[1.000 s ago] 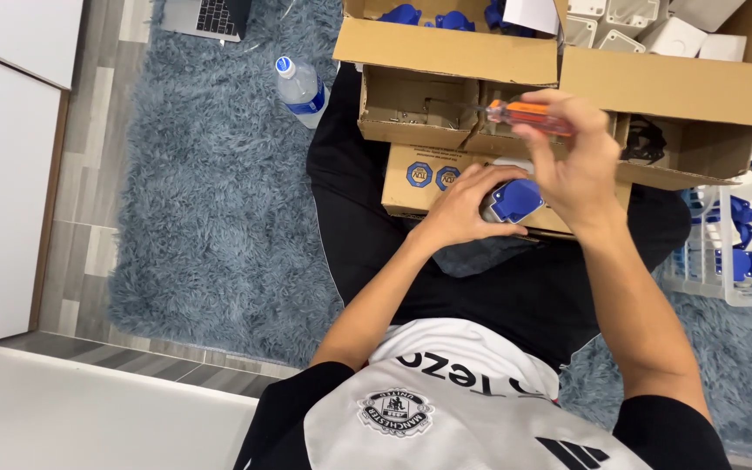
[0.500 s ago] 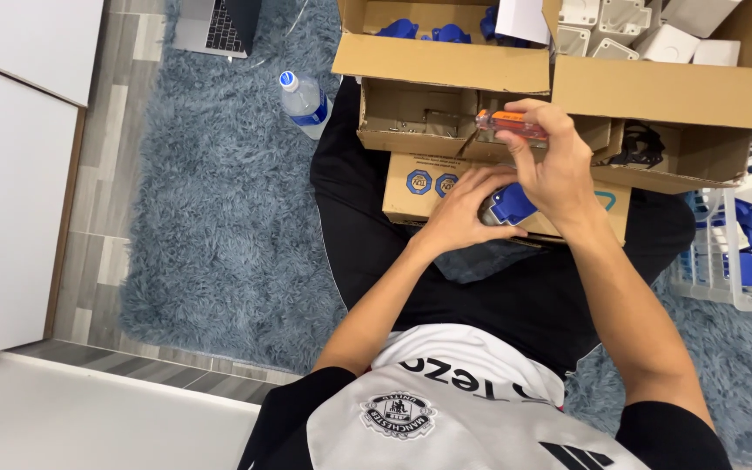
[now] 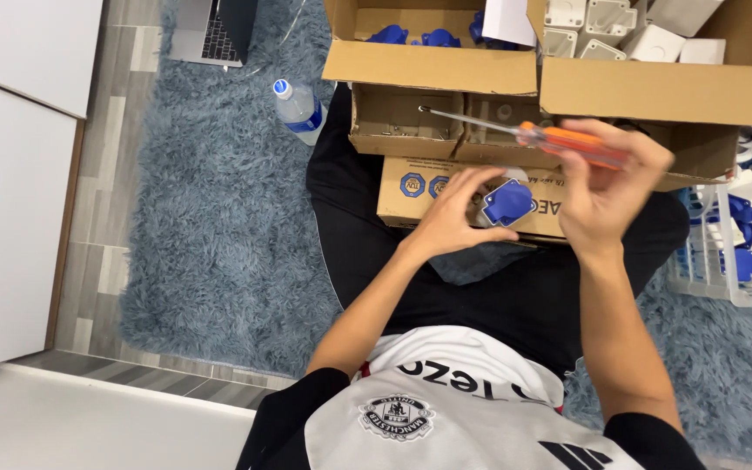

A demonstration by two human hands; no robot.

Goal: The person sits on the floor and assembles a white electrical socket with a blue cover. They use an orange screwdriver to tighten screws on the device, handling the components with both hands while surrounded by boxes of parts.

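Note:
My left hand (image 3: 453,213) grips a small part with a blue hinged cap (image 3: 507,203) and a white body, held over my lap. My right hand (image 3: 607,187) holds an orange-handled screwdriver (image 3: 567,142) level, its metal shaft pointing left over the small open cardboard box (image 3: 406,122). The screwdriver tip is clear of the blue part. Both hands are close together, almost touching, above a flat printed carton (image 3: 411,187).
Two large open cardboard boxes (image 3: 433,65) stand ahead, one with blue parts (image 3: 411,36), one with white housings (image 3: 607,26). A clear crate (image 3: 724,261) of blue-and-white parts is at the right. A water bottle (image 3: 298,109) and laptop (image 3: 211,30) lie on the blue shaggy rug (image 3: 219,218).
My right hand has lifted away from the blue-capped part and turned the screwdriver level. The view has shifted slightly; the left hand still grips the part.

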